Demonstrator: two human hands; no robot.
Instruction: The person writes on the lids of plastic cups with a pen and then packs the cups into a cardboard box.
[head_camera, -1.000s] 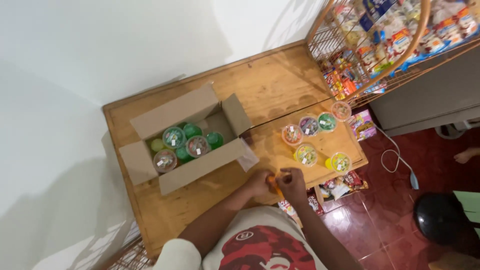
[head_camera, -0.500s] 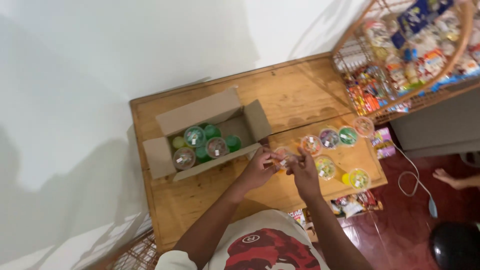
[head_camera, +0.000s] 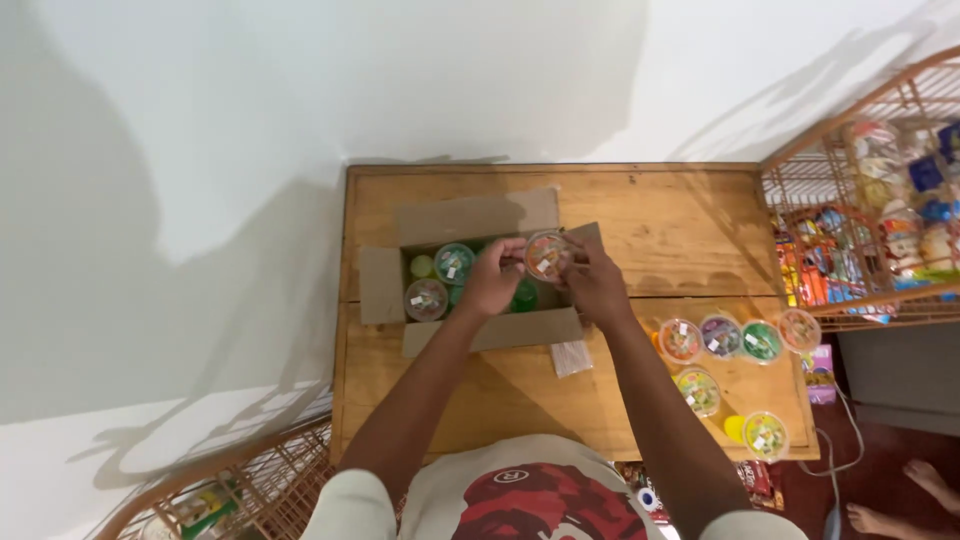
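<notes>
An open cardboard box (head_camera: 381, 285) sits on a wooden table (head_camera: 660, 225) and holds several small clear-lidded cups (head_camera: 427, 298) with green and pale contents. Over the right part of the box, both hands hold one round cup with an orange lid (head_camera: 546, 255). My left hand (head_camera: 493, 276) grips its left side and my right hand (head_camera: 594, 281) its right side. Several more cups (head_camera: 722, 336) with coloured lids stand in a loose row on the table's right part.
A small clear wrapper (head_camera: 571, 357) lies just below the box. A wire rack (head_camera: 868, 215) full of snack packets stands at the right, another wire basket (head_camera: 225, 490) at the lower left. A white wall is behind the table. Someone's bare feet (head_camera: 912, 495) are at the lower right.
Both hands have carried the orange-lidded cup from the table's front edge up and left to above the box. The view has shifted, so the table sits more to the centre.
</notes>
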